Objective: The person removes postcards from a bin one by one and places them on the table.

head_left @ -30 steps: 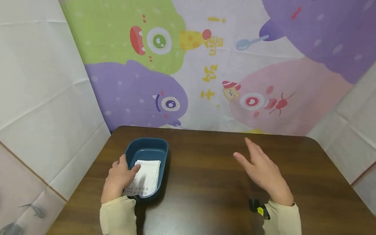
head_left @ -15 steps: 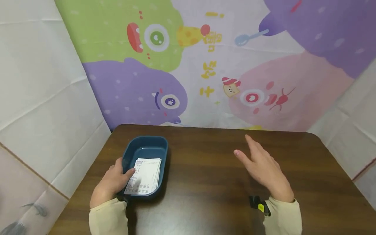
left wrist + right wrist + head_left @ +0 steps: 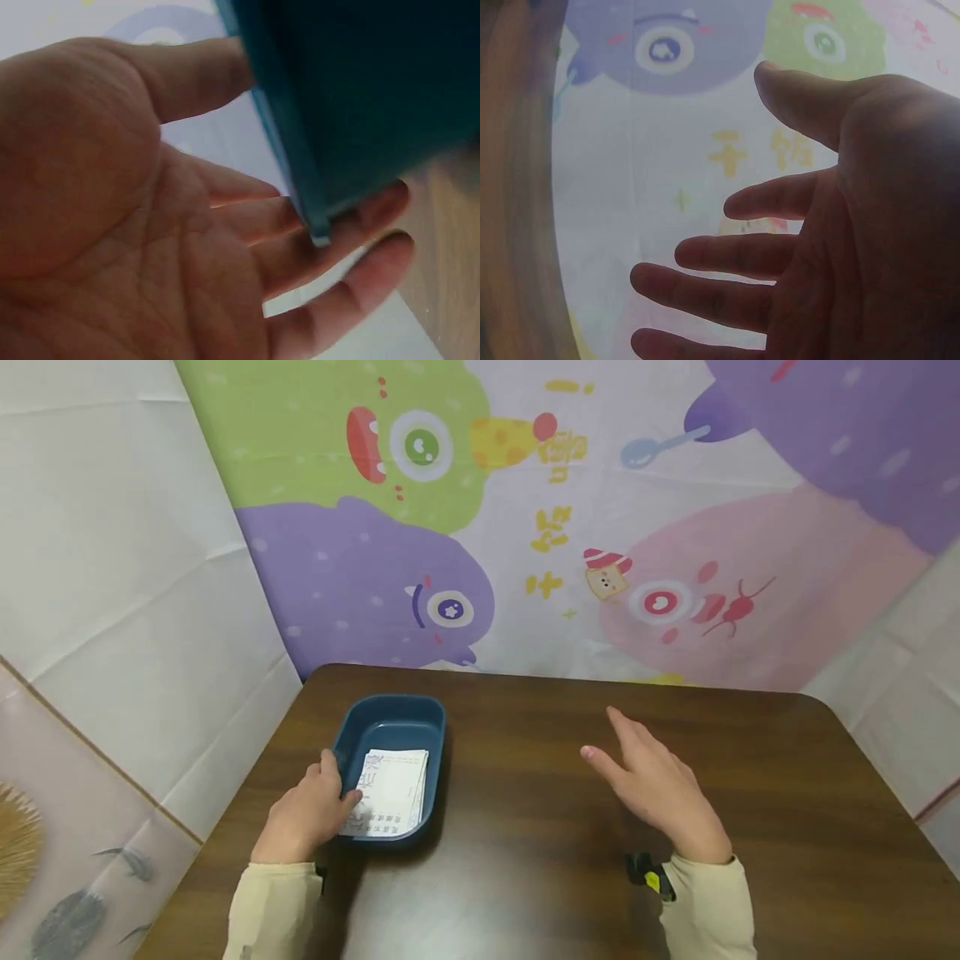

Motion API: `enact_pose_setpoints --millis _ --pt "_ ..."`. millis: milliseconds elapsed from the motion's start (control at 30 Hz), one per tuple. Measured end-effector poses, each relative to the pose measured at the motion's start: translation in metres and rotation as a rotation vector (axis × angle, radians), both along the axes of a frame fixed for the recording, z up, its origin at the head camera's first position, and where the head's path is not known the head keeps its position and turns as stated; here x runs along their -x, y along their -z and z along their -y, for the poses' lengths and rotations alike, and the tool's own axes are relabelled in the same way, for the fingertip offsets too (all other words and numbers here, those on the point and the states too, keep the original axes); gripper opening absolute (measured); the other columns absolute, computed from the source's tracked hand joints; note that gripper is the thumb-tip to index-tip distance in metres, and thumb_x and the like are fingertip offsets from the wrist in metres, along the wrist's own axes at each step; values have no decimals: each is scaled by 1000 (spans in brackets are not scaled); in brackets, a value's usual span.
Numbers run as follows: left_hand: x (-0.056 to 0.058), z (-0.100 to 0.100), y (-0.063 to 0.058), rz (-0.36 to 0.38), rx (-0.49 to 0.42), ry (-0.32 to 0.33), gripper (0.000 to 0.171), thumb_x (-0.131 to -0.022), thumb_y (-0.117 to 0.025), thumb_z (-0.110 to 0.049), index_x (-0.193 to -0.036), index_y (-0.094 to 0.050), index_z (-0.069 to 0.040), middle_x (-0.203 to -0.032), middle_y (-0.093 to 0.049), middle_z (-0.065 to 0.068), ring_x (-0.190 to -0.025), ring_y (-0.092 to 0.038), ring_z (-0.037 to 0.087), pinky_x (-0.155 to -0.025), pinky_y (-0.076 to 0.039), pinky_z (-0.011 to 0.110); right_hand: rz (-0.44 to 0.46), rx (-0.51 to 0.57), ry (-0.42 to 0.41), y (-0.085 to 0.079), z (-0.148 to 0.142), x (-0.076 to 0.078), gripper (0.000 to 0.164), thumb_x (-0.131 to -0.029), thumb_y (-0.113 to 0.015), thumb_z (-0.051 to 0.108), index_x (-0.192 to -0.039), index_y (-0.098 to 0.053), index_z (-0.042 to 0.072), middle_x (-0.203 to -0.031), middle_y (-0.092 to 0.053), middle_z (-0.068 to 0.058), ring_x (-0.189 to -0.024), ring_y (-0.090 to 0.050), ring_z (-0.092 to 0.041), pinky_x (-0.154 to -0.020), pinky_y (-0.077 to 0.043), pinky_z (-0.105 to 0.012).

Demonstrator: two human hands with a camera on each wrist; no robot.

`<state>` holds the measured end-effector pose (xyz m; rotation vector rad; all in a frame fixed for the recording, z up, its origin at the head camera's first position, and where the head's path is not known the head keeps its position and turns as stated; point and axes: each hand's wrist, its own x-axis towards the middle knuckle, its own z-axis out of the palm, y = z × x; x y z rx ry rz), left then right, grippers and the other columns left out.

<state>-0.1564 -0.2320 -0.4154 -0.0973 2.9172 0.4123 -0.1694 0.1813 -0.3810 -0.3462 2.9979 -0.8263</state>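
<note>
In the head view a dark blue rectangular tray (image 3: 408, 710) is at the left of the table, with a small stack of printed white paper sheets (image 3: 397, 785) in its near half. My left hand (image 3: 307, 814) grips the tray's left wall, thumb over the rim and fingers on the outer side. The left wrist view has the thumb (image 3: 202, 75) at one side of the tray wall (image 3: 281, 135) and fingertips reaching beneath it. Over the right part of the table, my right hand (image 3: 660, 785) is held with spread, straight fingers, touching nothing.
The brown wooden table (image 3: 525, 827) has rounded far corners. A printed cartoon curtain (image 3: 525, 627) hangs behind its far edge. White cloth walls (image 3: 127, 568) stand at both sides. A dark strap with a yellow mark (image 3: 651, 878) is on the right wrist.
My left hand has drawn outward from over the papers to the tray's left wall, its thumb now at the rim. The right hand keeps nearly the same pose. The head view has shifted slightly.
</note>
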Motion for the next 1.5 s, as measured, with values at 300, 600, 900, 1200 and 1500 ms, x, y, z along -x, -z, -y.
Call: enact_pose_setpoints --millis 300,600,900,1200,1500 --pt "40 5 29 -20 -64 -114 70 -92 -62 -25 -134 -26 17 -127 -44 44 -103 -55 55 -83 -46 68 -44 64 -58 13 68 12 59 -91 -60 52 -132 -58 10 -117 -69 -12 -103 -64 -28 -81 -52 -54" --pt "37 12 58 -206 -55 -179 58 -81 -67 -3 -124 -31 9 -104 -58 35 -77 -61 47 -65 -50 63 -253 30 -318 37 185 31 20 -91 -64 38 -86 -70 19 -76 -60 6 -67 -52 -10 -55 -43 -26" --pt "32 6 59 -270 -3 -169 60 -80 -71 -5 -125 -33 9 -98 -59 34 -66 -61 44 -56 -51 60 -341 -359 -351 87 254 55 36 -92 -58 47 -109 -70 17 -101 -66 -2 -91 -57 -18 -77 -48 -32" --pt "25 2 58 -270 -36 -193 61 -81 -67 -4 -129 -32 10 -104 -59 36 -70 -62 45 -59 -51 61 -237 -663 -305 94 264 51 71 -84 -53 70 -128 -60 16 -115 -67 -1 -104 -57 -19 -89 -41 -37" --pt "27 4 55 -266 -59 -179 69 -80 -66 -4 -136 -29 10 -113 -57 38 -75 -62 48 -63 -51 64 -284 -589 -281 97 261 57 60 -83 -63 60 -123 -61 15 -111 -65 -4 -102 -55 -22 -85 -39 -39"
